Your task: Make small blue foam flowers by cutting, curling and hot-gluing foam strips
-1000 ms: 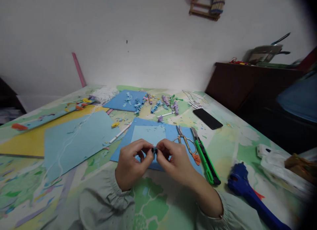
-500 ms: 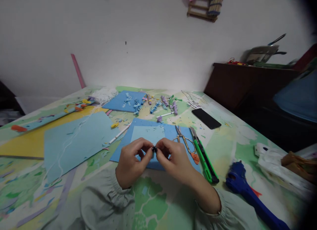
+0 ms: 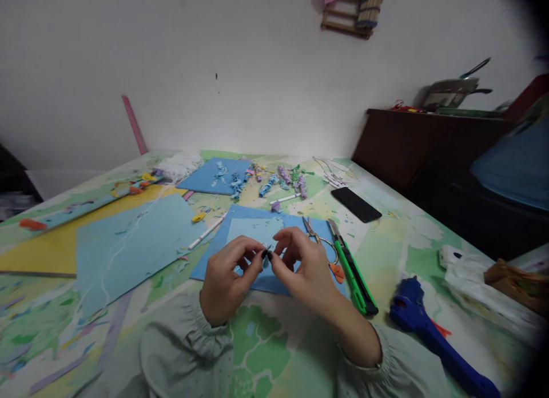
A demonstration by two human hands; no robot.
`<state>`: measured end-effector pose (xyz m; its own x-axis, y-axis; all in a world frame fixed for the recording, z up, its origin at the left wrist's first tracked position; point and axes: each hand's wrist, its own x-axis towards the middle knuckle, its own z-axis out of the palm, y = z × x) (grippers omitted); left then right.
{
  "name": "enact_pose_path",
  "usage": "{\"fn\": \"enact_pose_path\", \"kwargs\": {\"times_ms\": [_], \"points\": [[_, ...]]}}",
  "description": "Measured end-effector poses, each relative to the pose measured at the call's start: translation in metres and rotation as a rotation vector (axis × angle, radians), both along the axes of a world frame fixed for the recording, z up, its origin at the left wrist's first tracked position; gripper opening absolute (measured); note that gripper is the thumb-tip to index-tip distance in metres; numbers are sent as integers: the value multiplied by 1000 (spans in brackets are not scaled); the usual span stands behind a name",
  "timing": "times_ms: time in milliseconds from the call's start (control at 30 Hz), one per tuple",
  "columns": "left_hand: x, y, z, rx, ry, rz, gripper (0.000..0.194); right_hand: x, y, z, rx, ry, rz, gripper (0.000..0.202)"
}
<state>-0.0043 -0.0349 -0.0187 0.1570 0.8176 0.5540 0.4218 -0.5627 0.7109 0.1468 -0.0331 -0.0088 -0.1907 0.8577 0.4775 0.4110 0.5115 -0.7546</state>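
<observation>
Above the blue sheet, my left hand pinches a tiny light-blue piece between thumb and index finger. Fingertips cover most of it, so I cannot tell its shape. My right hand is beside it, thumb tip against the piece and index finger raised away from the thumb. Behind the hands lies a smaller pale-blue sheet strewn with cut scraps. Scissors with gold-coloured handles rest just beyond my right hand, by an orange scrap and a green utility knife.
A blue glue gun lies at the right, near a white plastic bag. Farther back are a black phone and several small rolled paper figures. Large light-blue and yellow sheets cover the left side.
My right index finger has lifted off the thumb, and the right hand has opened a little. More of the light-blue piece shows. My left hand has hardly moved.
</observation>
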Motion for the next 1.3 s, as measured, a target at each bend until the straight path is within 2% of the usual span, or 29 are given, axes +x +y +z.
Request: {"fn": "enact_pose_path", "kwargs": {"times_ms": [67,200,767,967,1300], "points": [[0,0,0,14,11,5,9,0,0,0,7,-26,-2,19],[1,-1,1,25,43,5,9,1,0,0,30,-138,5,5],[0,3,-3,-43,45,-97,11,4,0,-1,150,-227,15,4],[-2,4,-7,-63,38,-112,11,2,1,-1,102,-194,15,6],[-1,5,-11,-199,9,-155,10,4,2,0,100,-165,78,7]]}}
